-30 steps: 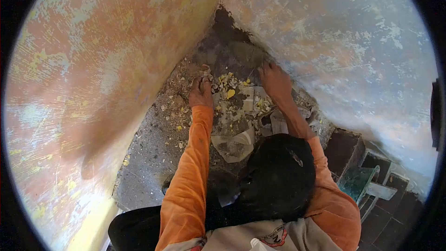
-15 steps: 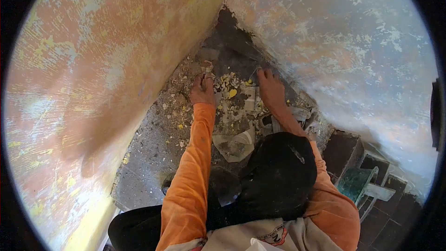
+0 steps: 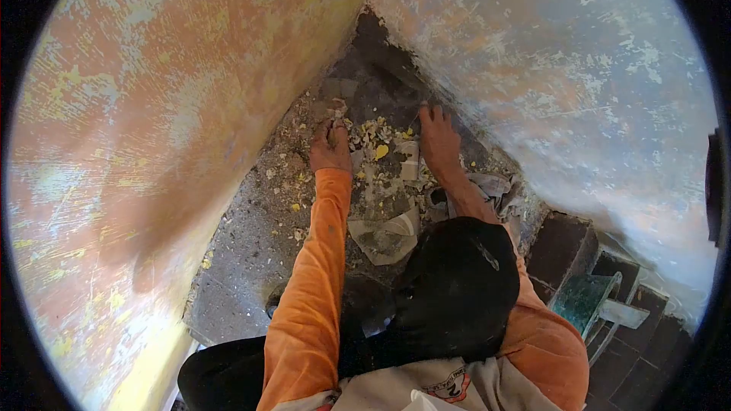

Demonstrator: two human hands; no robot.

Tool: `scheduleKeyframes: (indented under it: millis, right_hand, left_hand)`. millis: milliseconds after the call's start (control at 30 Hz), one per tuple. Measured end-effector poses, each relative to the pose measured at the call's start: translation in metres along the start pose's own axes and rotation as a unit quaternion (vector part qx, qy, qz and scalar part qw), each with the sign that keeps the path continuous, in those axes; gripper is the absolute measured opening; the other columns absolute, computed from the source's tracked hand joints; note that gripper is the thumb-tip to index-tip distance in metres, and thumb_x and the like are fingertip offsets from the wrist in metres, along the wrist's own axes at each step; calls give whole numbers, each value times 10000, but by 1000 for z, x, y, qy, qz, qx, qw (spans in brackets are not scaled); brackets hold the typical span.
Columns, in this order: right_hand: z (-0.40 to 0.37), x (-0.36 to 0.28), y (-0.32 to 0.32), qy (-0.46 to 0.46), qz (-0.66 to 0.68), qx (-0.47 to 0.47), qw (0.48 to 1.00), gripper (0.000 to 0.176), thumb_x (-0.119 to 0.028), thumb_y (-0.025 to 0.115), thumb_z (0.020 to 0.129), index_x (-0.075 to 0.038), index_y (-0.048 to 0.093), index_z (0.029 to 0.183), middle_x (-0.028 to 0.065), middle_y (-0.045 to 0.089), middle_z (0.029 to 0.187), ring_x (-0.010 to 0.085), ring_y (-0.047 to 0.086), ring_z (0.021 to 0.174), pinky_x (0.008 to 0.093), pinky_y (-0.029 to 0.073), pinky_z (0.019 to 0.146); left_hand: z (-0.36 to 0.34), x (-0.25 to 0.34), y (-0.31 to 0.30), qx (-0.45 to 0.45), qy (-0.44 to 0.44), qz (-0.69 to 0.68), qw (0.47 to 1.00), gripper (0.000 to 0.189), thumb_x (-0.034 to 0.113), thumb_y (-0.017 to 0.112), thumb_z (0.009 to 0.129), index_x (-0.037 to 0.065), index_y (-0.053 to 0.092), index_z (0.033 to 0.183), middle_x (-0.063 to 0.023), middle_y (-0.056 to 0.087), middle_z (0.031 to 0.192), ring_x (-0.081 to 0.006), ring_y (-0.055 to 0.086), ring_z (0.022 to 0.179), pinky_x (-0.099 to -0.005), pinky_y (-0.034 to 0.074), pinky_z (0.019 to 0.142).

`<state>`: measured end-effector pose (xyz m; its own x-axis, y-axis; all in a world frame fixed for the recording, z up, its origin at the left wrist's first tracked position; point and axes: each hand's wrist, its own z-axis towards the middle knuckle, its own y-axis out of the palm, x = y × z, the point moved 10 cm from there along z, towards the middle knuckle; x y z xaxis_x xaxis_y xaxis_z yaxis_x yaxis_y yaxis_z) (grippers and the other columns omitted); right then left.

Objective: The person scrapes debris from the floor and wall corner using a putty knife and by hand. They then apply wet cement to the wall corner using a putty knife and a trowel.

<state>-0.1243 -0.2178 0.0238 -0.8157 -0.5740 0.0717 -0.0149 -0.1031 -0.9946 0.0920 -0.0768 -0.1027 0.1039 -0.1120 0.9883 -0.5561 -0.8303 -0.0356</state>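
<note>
My left hand (image 3: 330,146) rests fingers-down on the gritty floor (image 3: 251,259) in the corner, at the left edge of a heap of yellow and white paint flakes (image 3: 377,141). My right hand (image 3: 437,141) lies flat with fingers apart on the right side of the same heap, close to the foot of the right wall. Neither hand visibly holds anything. Both sleeves are orange. Torn pale paper scraps (image 3: 387,234) lie on the floor between my forearms.
A scraped orange wall (image 3: 152,144) rises on the left and a scraped pale wall (image 3: 579,68) on the right, meeting just beyond the heap. Dark blocks (image 3: 562,247) and a green metal object (image 3: 588,301) sit at lower right. A black cap (image 3: 457,289) hides the near floor.
My right hand has slid a little left and back from the wall's foot, toward the flakes. My left hand has edged slightly forward.
</note>
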Motion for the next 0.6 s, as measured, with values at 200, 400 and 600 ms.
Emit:
scheduleKeyframes:
  millis: [200,400,600]
  right_hand:
    - [31,0,-2,22,10,-26,999,542,21,637,859,-37,485,1375,242,510,1343,462,587,1163,529,625,731]
    - [15,2,-9,24,15,-2,1000,546,13,677,823,-21,518,1345,231,538,1311,460,620,1106,486,638,691]
    - [16,19,-7,27,-31,5,999,526,-39,671,849,-25,523,1353,226,574,1283,420,656,1042,458,643,732]
  left_hand:
    - [-16,67,-1,-27,13,168,985,508,422,617,939,41,649,1274,-238,692,1180,-383,674,1097,-461,530,898]
    - [-13,47,-3,-2,2,160,987,510,418,619,937,45,648,1284,-240,686,1192,-386,682,1066,-456,541,893]
    - [-18,69,1,-41,17,200,979,511,397,611,940,50,628,1314,-243,671,1224,-385,679,1075,-461,537,907]
